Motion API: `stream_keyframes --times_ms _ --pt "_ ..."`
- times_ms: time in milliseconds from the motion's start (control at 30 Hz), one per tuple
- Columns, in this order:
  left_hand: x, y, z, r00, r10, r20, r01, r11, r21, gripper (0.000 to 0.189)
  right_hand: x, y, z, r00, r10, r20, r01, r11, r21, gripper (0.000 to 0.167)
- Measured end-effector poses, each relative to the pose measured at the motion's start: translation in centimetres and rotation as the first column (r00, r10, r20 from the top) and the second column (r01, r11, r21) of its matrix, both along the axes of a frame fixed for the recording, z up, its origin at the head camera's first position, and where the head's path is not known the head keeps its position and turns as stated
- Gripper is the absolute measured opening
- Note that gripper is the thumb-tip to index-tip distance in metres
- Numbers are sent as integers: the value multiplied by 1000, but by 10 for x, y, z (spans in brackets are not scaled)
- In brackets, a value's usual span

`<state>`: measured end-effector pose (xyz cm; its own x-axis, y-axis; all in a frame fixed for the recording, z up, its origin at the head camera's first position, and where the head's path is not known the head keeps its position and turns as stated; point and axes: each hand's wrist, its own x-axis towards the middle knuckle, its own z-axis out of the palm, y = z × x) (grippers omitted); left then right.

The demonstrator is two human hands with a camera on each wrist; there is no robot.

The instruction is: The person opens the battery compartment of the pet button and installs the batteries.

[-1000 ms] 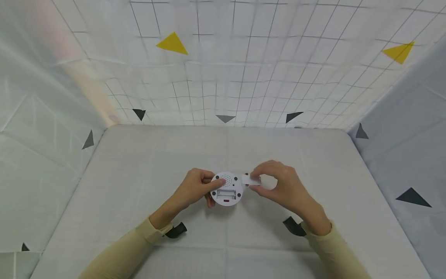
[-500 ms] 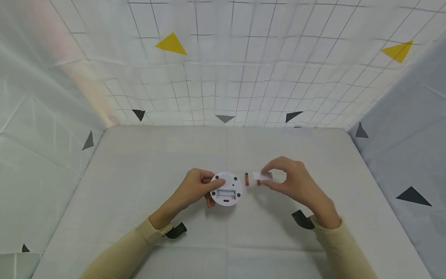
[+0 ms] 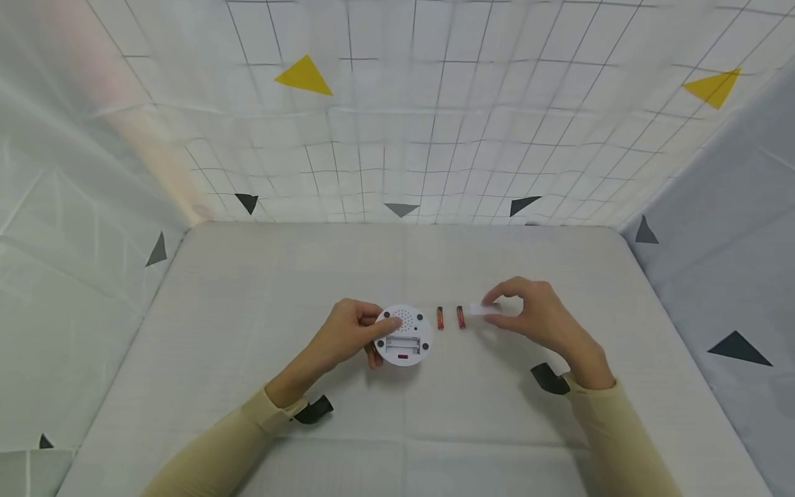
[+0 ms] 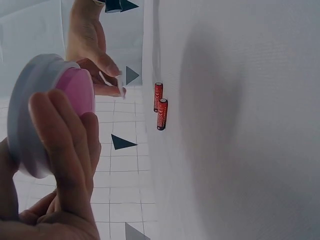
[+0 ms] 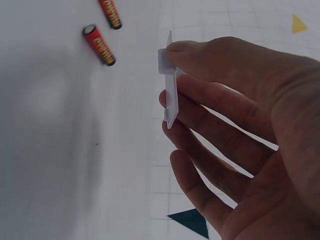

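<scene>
My left hand [image 3: 348, 334] grips a round white device [image 3: 411, 331] by its left side, the thumb across its underside. Speaker holes, several dark feet and an open battery compartment with no cells in it face up. In the left wrist view its other side shows a pink part [image 4: 77, 92], partly covered by fingers. My right hand [image 3: 543, 317] pinches a thin white battery cover [image 5: 171, 95] between thumb and fingertips, held above the table. Between the device and that hand lie two red AAA-looking batteries, the left battery [image 3: 440, 318] and the right battery [image 3: 461, 317], side by side and apart.
A white cloth covers the table [image 3: 310, 269]. Sheet walls stand on the left, right and back; the back wall [image 3: 397, 138] has a grid and yellow and dark triangles. Dark wrist mounts [image 3: 315, 411] sit at both cuffs.
My right hand has moved right with the battery cover, from beside the device to past the batteries, so both batteries now show fully. The left hand and device have stayed in place.
</scene>
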<state>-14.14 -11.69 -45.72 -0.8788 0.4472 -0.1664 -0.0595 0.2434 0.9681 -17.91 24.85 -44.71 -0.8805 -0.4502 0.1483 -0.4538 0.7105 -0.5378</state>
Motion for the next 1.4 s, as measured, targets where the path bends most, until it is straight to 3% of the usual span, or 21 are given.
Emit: stream_keyframes --times_ms 200,500,967,1133,1400 --pt "-1 0 -1 1000 0 1 0 1000 6 29 -5 7 -10 992 -45 116 41 999 36 22" --pt "-2 -1 -3 1000 4 0 -4 1000 10 29 -11 9 -22 977 -79 198 63 994 85 21" --pt "-2 -2 -5 1000 -8 9 7 999 40 25 -13 7 -31 984 -58 168 40 993 109 25" --pt "-2 -2 -3 1000 -10 10 10 1000 29 25 -7 -4 -24 987 -55 152 43 996 81 31" --pt "-3 -1 -2 1000 -4 0 4 1000 5 23 -2 -40 -19 993 83 83 -88 994 58 30"
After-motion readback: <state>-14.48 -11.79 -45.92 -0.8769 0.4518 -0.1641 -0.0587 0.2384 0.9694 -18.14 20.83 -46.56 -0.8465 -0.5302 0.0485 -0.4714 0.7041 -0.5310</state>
